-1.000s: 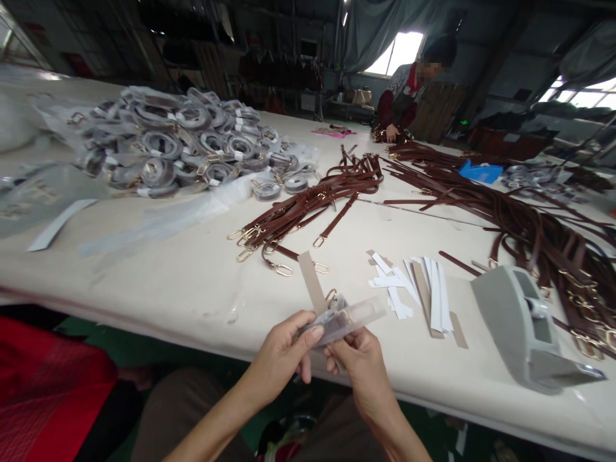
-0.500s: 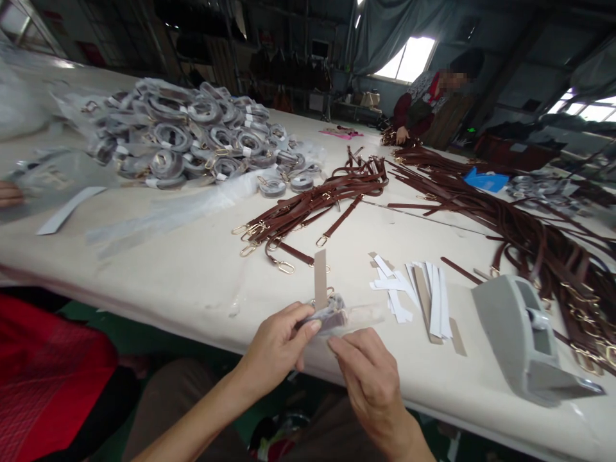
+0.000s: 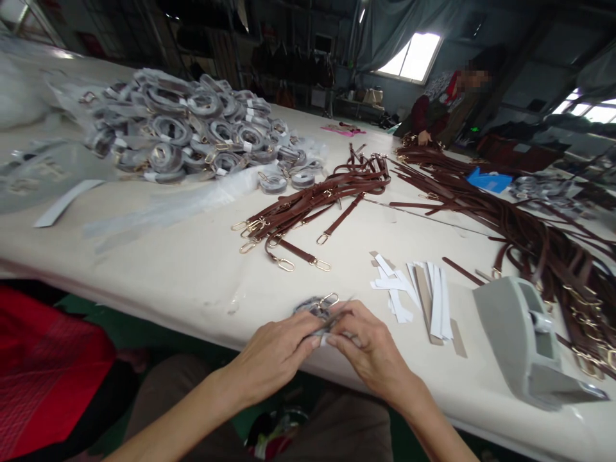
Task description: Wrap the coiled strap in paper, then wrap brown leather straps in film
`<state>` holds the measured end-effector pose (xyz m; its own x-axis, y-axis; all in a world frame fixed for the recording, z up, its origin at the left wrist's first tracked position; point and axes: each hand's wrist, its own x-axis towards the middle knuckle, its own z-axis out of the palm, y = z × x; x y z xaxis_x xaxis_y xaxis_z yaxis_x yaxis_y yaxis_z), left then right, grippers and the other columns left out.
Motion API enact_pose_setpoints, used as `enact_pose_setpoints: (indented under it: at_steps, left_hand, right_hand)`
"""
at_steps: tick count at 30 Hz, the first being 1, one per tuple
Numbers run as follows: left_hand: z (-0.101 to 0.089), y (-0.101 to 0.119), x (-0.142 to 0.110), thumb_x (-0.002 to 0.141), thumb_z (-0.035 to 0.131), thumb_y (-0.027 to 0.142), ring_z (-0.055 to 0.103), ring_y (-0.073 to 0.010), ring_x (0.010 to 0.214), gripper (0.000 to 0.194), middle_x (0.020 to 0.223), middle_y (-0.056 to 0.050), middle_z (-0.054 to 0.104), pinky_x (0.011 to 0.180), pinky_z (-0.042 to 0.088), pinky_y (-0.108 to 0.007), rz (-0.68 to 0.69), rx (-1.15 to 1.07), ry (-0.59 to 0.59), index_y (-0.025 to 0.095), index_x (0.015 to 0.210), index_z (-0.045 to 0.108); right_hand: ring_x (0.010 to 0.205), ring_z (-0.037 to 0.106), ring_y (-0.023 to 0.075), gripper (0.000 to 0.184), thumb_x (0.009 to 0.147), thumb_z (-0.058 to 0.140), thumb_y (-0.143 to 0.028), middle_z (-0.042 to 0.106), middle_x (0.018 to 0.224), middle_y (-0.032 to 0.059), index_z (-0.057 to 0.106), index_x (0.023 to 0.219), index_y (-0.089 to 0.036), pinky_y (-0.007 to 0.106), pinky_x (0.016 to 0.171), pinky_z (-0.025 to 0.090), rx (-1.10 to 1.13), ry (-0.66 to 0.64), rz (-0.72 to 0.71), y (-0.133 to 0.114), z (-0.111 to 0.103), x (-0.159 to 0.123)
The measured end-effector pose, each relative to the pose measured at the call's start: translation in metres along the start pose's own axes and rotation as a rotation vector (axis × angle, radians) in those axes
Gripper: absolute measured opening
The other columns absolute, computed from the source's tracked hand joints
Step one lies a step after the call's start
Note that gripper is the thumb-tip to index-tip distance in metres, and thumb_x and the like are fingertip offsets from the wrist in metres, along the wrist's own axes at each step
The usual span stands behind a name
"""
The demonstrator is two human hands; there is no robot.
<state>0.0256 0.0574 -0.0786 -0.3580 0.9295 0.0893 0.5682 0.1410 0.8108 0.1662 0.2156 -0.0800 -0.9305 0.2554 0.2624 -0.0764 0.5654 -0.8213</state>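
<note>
Over the table's near edge, my left hand (image 3: 282,350) is closed around a coiled strap (image 3: 308,307) wrapped in clear plastic. A gold clasp (image 3: 330,299) sticks out of the coil on its far side. My right hand (image 3: 368,340) meets the left and pinches a narrow paper strip (image 3: 325,339) against the coil. Only a small white part of the strip shows between my fingertips. The fingers cover most of the coil, so how the strip lies around it cannot be seen.
A pile of plastic-wrapped coiled straps (image 3: 192,122) lies back left. Brown straps with gold clasps (image 3: 308,205) lie ahead, more (image 3: 529,237) at right. Paper strips (image 3: 428,301) and a grey tape dispenser (image 3: 520,340) are near right. A person in red (image 3: 52,372) is left, another (image 3: 433,115) far right.
My right hand has moved up and left onto the coil. The strip no longer stands upright, and the loose plastic end no longer shows. The hand at the far left has left view.
</note>
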Motion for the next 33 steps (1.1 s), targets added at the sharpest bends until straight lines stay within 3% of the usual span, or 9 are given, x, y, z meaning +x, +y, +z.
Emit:
enact_pose_setpoints:
  at_steps: [4, 8, 11, 14, 17, 19, 23, 29, 33]
  left_hand:
    - [0.001, 0.001, 0.000, 0.092, 0.056, 0.030, 0.057, -0.0158, 0.045, 0.019, 0.080, -0.002, 0.069, 0.046, 0.043, -0.023, -0.084, -0.103, -0.062, 0.026, 0.101, 0.072]
    - [0.009, -0.006, -0.001, 0.091, 0.059, 0.034, 0.057, -0.0156, 0.039, 0.015, 0.075, -0.003, 0.065, 0.036, 0.036, -0.023, -0.150, -0.239, -0.066, 0.023, 0.092, 0.068]
    - [0.013, -0.012, -0.002, 0.095, 0.053, 0.040, 0.059, -0.0146, 0.039, 0.023, 0.077, -0.003, 0.061, 0.034, 0.033, -0.021, -0.193, -0.251, -0.057, 0.021, 0.085, 0.062]
    - [0.013, -0.013, -0.002, 0.096, 0.051, 0.041, 0.061, -0.0137, 0.042, 0.024, 0.085, -0.004, 0.062, 0.036, 0.036, -0.020, -0.203, -0.229, -0.079, 0.021, 0.087, 0.061]
    - [0.011, -0.011, 0.000, 0.097, 0.048, 0.041, 0.061, -0.0128, 0.043, 0.026, 0.086, -0.004, 0.063, 0.038, 0.038, -0.019, -0.198, -0.203, -0.092, 0.021, 0.085, 0.060]
    - [0.010, -0.010, 0.001, 0.097, 0.048, 0.042, 0.061, -0.0125, 0.043, 0.028, 0.082, -0.003, 0.062, 0.038, 0.038, -0.018, -0.187, -0.196, -0.088, 0.020, 0.084, 0.059]
    - [0.007, -0.007, 0.005, 0.097, 0.047, 0.040, 0.060, -0.0115, 0.041, 0.026, 0.076, 0.000, 0.061, 0.037, 0.037, -0.017, -0.175, -0.186, -0.089, 0.019, 0.088, 0.058]
    - [0.006, 0.006, 0.007, 0.095, 0.048, 0.038, 0.056, -0.0113, 0.035, 0.023, 0.052, 0.006, 0.054, 0.039, 0.035, -0.016, -0.279, -0.270, -0.052, 0.018, 0.093, 0.059]
    - [0.011, 0.008, 0.002, 0.091, 0.051, 0.039, 0.056, -0.0113, 0.035, 0.024, 0.046, 0.008, 0.048, 0.037, 0.029, -0.014, -0.317, -0.455, 0.036, 0.017, 0.092, 0.061]
  right_hand:
    - [0.088, 0.059, 0.0187, 0.016, 0.091, 0.065, -0.013, 0.065, 0.087, 0.0022, 0.065, 0.077, -0.019, 0.032, 0.083, 0.044, -0.041, -0.053, 0.011, -0.003, -0.003, 0.008]
    - [0.083, 0.057, 0.0171, 0.017, 0.089, 0.068, -0.012, 0.062, 0.079, -0.0003, 0.062, 0.074, -0.019, 0.030, 0.078, 0.041, -0.063, -0.073, 0.034, -0.002, -0.003, 0.014]
    - [0.080, 0.056, 0.0161, 0.018, 0.085, 0.069, -0.013, 0.059, 0.078, -0.0017, 0.059, 0.072, -0.019, 0.029, 0.075, 0.040, -0.016, -0.051, 0.134, 0.002, -0.002, 0.016]
    - [0.079, 0.057, 0.0150, 0.018, 0.078, 0.075, -0.015, 0.061, 0.082, -0.0034, 0.058, 0.083, -0.020, 0.027, 0.073, 0.042, 0.182, -0.009, 0.302, 0.008, -0.001, 0.017]
    - [0.081, 0.058, 0.0156, 0.035, 0.076, 0.078, -0.020, 0.064, 0.091, -0.0018, 0.062, 0.108, -0.021, 0.027, 0.074, 0.046, 0.355, -0.032, 0.367, 0.016, -0.002, 0.020]
    - [0.088, 0.059, 0.0172, 0.031, 0.078, 0.078, -0.024, 0.065, 0.099, 0.0008, 0.069, 0.108, -0.022, 0.028, 0.075, 0.047, 0.399, -0.076, 0.340, 0.019, -0.002, 0.022]
    - [0.087, 0.061, 0.0175, 0.002, 0.082, 0.077, -0.024, 0.062, 0.095, 0.0018, 0.077, 0.084, -0.024, 0.028, 0.073, 0.048, 0.406, -0.092, 0.261, 0.017, -0.002, 0.026]
    - [0.086, 0.057, 0.0191, 0.023, 0.094, 0.060, -0.012, 0.061, 0.086, 0.0032, 0.077, 0.092, -0.028, 0.032, 0.075, 0.046, -0.001, -0.042, -0.066, -0.005, -0.006, 0.029]
    - [0.085, 0.056, 0.0215, 0.019, 0.092, 0.061, -0.014, 0.062, 0.090, 0.0068, 0.074, 0.103, -0.021, 0.034, 0.073, 0.047, -0.116, -0.071, -0.223, -0.019, -0.010, 0.025]
